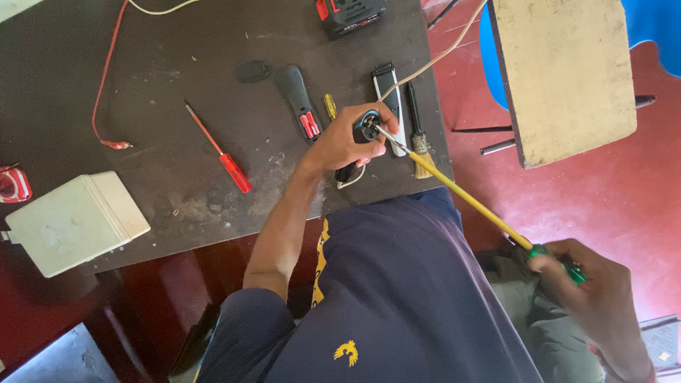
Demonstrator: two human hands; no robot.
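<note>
My left hand (342, 144) grips a small round black part (367, 128) just above the dark table (163, 213), near its right edge. A white cord (433, 62) leads away from the part toward the top of the view. My right hand (594, 296) is off the table at the lower right, closed around the green handle (572, 270) of a long screwdriver. Its yellow shaft (468, 202) runs up and to the left, and the metal tip sits in the black part.
On the table lie a red-handled screwdriver (225, 162), a black housing with red pieces (301, 105), a small yellow tool (330, 106), a white clipper body (389, 96), a brush (419, 139), a black oval cover (253, 71), a battery pack (351, 14), a white box (74, 220) and a red wire (105, 78). A wooden stool (564, 71) stands at the right.
</note>
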